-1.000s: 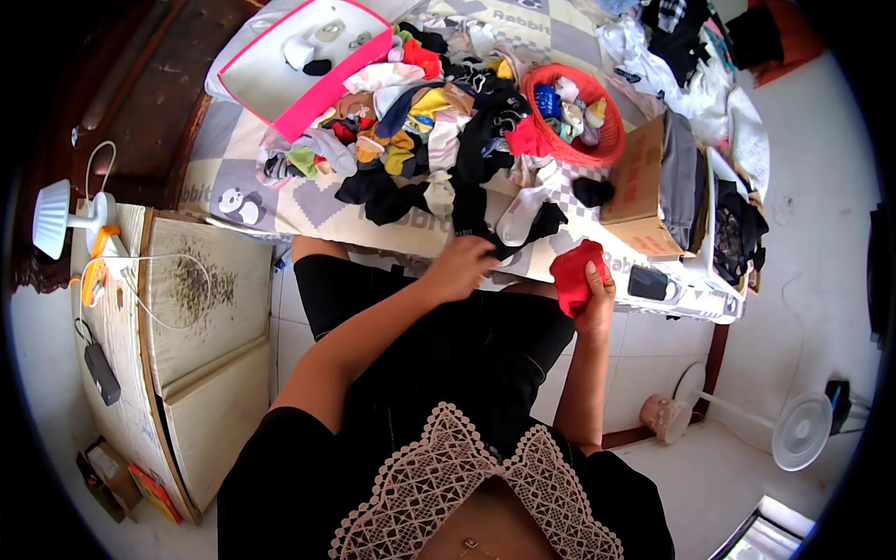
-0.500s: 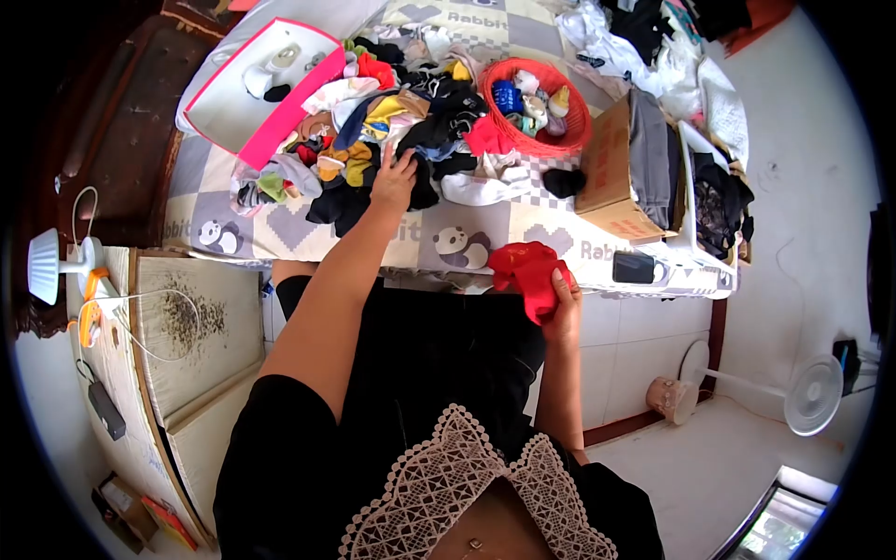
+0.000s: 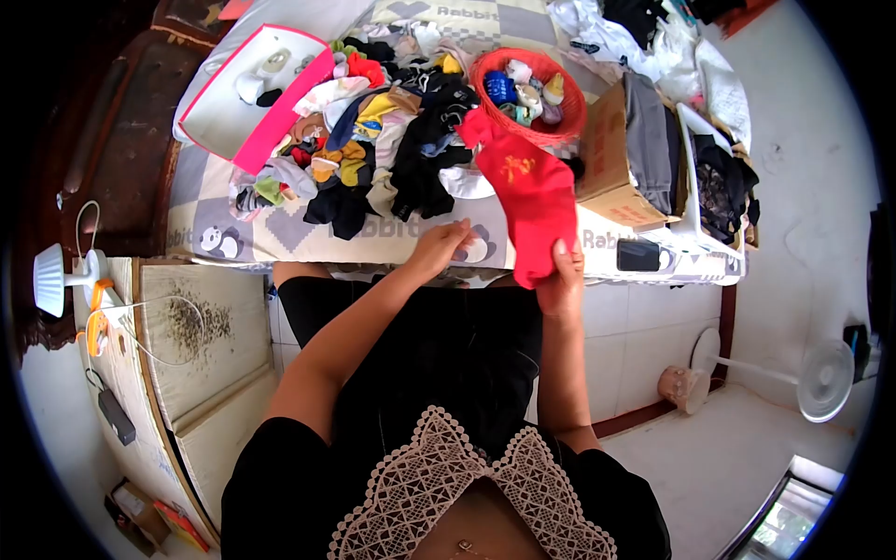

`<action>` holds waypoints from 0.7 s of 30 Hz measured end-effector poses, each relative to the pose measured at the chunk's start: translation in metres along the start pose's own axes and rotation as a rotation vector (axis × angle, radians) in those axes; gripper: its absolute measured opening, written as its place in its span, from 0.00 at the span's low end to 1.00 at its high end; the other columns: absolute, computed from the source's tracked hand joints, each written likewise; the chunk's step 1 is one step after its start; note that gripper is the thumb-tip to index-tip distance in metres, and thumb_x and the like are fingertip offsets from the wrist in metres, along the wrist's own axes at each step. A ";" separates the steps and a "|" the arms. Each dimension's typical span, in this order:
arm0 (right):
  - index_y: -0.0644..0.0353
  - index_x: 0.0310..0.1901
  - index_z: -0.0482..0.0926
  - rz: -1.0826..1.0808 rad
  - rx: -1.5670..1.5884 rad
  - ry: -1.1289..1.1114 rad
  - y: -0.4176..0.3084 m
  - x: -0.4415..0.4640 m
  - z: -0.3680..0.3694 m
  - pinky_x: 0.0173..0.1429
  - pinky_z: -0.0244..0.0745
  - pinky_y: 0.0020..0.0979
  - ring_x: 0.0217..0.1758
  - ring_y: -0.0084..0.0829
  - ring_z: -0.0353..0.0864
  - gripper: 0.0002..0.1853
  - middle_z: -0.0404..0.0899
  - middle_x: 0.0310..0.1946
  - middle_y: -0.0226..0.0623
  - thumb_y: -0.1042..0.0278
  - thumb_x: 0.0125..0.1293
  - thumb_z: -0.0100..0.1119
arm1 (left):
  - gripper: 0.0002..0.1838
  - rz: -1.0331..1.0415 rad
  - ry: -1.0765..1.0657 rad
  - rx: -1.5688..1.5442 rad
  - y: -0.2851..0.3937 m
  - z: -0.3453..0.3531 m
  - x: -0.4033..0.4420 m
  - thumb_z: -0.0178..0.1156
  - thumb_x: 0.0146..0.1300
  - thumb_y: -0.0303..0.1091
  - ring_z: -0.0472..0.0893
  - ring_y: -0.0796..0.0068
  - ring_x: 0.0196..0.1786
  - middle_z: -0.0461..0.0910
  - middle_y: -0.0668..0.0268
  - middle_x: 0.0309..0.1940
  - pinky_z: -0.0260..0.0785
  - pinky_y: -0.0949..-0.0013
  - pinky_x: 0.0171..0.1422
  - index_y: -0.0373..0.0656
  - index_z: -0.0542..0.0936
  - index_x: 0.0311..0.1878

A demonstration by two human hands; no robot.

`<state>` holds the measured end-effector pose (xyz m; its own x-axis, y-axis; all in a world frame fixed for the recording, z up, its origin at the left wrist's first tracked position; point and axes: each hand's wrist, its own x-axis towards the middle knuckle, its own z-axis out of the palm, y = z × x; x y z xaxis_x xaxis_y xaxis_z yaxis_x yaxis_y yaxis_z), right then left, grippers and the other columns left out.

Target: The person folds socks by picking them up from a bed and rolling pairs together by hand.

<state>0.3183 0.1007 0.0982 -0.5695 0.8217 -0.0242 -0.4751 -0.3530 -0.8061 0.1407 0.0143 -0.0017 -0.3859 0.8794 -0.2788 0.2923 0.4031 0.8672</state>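
One red sock (image 3: 539, 207) in closed right grip (image 3: 563, 282)

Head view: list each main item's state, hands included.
Red sock: unfolded, gold mark showing.
Right hand: gripping the sock.
Left hand: nothing visible in it.
Pink-edged box: open, partly filled.
Red basket: open, partly filled.
Cardboard box: open, upright.
Clothes pile: jumbled.
Phone: screen dark.

Bright, apparently daylit view, strong fisheye curvature, dark rounded edges, whitish glare lower right, perhaps slight softness.
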 end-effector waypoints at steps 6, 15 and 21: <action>0.64 0.50 0.70 0.559 -0.178 0.230 0.103 -0.013 -0.057 0.45 0.78 0.32 0.43 0.30 0.78 0.17 0.76 0.42 0.37 0.66 0.63 0.58 | 0.30 -0.354 -0.182 -1.330 -0.022 0.041 -0.010 0.43 0.66 0.59 0.74 0.66 0.55 0.74 0.63 0.54 0.65 0.59 0.59 0.43 0.69 0.59; 0.64 0.54 0.66 0.713 -0.584 0.266 0.113 -0.047 -0.054 0.35 0.78 0.31 0.35 0.28 0.77 0.27 0.74 0.38 0.36 0.60 0.58 0.64 | 0.22 -0.461 -0.106 -1.439 -0.042 0.048 -0.033 0.49 0.67 0.46 0.74 0.68 0.55 0.74 0.63 0.53 0.64 0.60 0.62 0.42 0.69 0.58; 0.61 0.44 0.78 0.081 -1.361 0.216 0.126 -0.023 -0.076 0.42 0.72 0.33 0.38 0.39 0.76 0.19 0.74 0.38 0.44 0.55 0.58 0.61 | 0.20 -0.416 -0.124 -1.463 -0.066 0.052 -0.035 0.49 0.68 0.40 0.74 0.67 0.55 0.74 0.59 0.54 0.64 0.62 0.63 0.38 0.68 0.58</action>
<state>0.3227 0.0709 -0.0476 -0.3900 0.9166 -0.0879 0.6494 0.2061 -0.7320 0.1809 -0.0302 -0.0705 -0.1243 0.8154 -0.5654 -0.9383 0.0886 0.3342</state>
